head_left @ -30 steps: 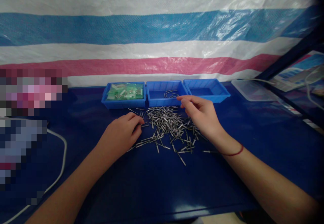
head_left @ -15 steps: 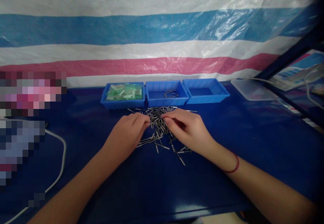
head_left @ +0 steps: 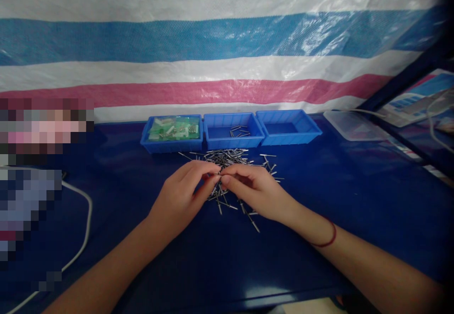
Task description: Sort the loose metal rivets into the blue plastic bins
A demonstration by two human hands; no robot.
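Observation:
A heap of metal blind rivets (head_left: 227,155) with long thin stems lies on the blue table, partly covered by my hands. Just over its near part, my left hand (head_left: 180,188) and my right hand (head_left: 264,191) meet fingertip to fingertip. Both are closed in a pinch, with thumb against fingers. Between the tips shows a small dark bit of what looks like a blind rivet; most of it is hidden by the fingers. Some loose rivets (head_left: 253,220) lie scattered in front of the heap and to its right.
Behind the heap stand three blue bins: the left bin (head_left: 171,148) with green bags of parts, the middle bin (head_left: 232,142) with several rivets, the right bin (head_left: 291,138) with nothing visible inside. A clear plastic lid (head_left: 354,126) lies right. A white cable (head_left: 89,214) runs left.
My hands have come together, the left moving right and the right slightly left and nearer me. Their fingertips were apart over the heap before and now meet.

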